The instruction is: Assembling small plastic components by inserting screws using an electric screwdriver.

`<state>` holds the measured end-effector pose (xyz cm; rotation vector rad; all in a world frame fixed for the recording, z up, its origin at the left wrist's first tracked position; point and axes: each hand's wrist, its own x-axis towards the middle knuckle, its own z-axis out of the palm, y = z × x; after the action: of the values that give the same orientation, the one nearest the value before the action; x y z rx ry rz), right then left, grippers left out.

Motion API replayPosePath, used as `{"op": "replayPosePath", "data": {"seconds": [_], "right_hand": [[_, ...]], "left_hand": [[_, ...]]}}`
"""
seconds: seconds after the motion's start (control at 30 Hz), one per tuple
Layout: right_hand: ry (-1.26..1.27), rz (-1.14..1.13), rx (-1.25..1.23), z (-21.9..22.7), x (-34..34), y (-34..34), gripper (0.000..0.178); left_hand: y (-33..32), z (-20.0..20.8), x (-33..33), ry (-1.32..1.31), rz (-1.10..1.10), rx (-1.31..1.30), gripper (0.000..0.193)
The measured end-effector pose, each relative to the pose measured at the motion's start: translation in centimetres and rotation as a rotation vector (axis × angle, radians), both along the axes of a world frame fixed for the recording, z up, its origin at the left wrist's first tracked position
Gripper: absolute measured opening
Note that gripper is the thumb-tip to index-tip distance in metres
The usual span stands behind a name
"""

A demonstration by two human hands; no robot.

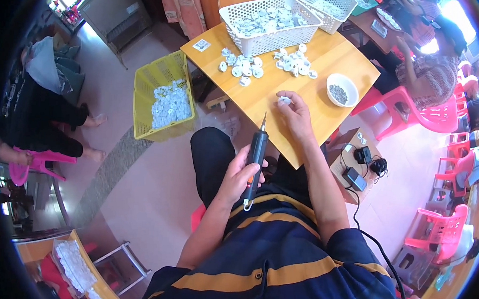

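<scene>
My left hand [237,176] is wrapped round a black electric screwdriver [256,160], its bit pointing up and away from me beside the table edge. Over the near part of the wooden table [305,101], my right hand [297,119] pinches a small white round part [285,100] between thumb and fingers. The bit's tip is apart from that part. Farther back lie two loose groups of similar white parts, a left pile [243,65] and a right pile [295,63]. A white bowl [351,83] with small metal screws [338,94] stands to the right.
A white perforated basket [271,43] full of white parts stands at the table's back, with a second basket [336,20] behind it. A yellow crate [140,105] is on the floor at left. Power adapters [354,178] lie on a box at right; other people sit nearby.
</scene>
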<state>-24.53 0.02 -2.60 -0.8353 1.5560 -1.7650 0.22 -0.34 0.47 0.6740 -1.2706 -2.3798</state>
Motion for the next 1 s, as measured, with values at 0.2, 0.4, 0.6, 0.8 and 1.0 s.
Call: {"op": "replayPosePath", "data": {"seconds": [0.2, 0.4, 0.6, 0.8, 1.0], "right_hand": [[-0.004, -0.069, -0.043, 0.4, 1.9, 0.2, 0.027], [-0.002, -0.05, -0.037, -0.2, 1.5, 0.6, 0.024], [0.055, -0.036, -0.015, -0.1, 1.9, 0.3, 0.023], [0.189, -0.034, 0.023, -0.6, 1.7, 0.3, 0.025], [0.227, -0.009, 0.075, 0.0, 2.3, 0.4, 0.022]], "left_hand": [[0.0, -0.2, 0.1, 0.022, -0.003, 0.032, 0.061], [0.1, -0.2, 0.0, 0.016, 0.005, 0.02, 0.061], [0.2, -0.3, 0.1, 0.002, 0.0, -0.008, 0.06], [0.3, -0.5, 0.0, -0.015, -0.004, -0.039, 0.06], [0.4, -0.4, -0.1, -0.046, -0.009, -0.056, 0.06]]}}
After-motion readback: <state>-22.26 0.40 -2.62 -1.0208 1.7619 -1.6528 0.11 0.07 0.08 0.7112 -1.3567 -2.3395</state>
